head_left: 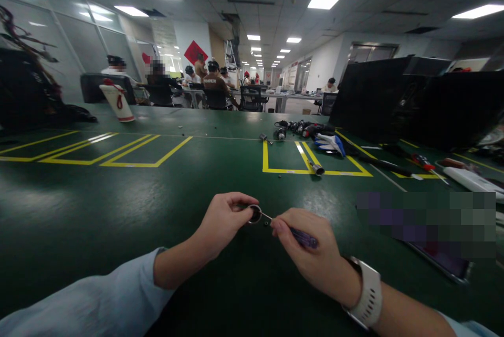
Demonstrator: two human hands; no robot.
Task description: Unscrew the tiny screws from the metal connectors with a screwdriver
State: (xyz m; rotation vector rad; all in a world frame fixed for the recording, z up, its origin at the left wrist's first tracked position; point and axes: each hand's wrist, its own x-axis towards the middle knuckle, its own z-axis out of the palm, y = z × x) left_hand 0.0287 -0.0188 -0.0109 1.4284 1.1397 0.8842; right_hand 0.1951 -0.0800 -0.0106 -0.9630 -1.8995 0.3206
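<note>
Between the thumb and fingers of my left hand [225,221] is a small round metal ring-shaped part [255,214], its dark opening turned toward the right. My right hand [309,240] is closed around a screwdriver with a purple, see-through handle [304,238]. The thin shaft points left, and its tip meets the rim of the ring-shaped part or lies just in front of it; I cannot tell which. A tiny dark piece [266,223] lies on the green table [189,300] just below the shaft.
Yellow tape [315,172] marks boxes on the table. A metal cylinder [317,169] lies on the tape. Behind it are dark cylindrical parts [280,133] and a blue-white glove [329,144]. A red-handled screwdriver [425,164] and a phone [441,261] lie right; a paper cup [117,101] stands far left.
</note>
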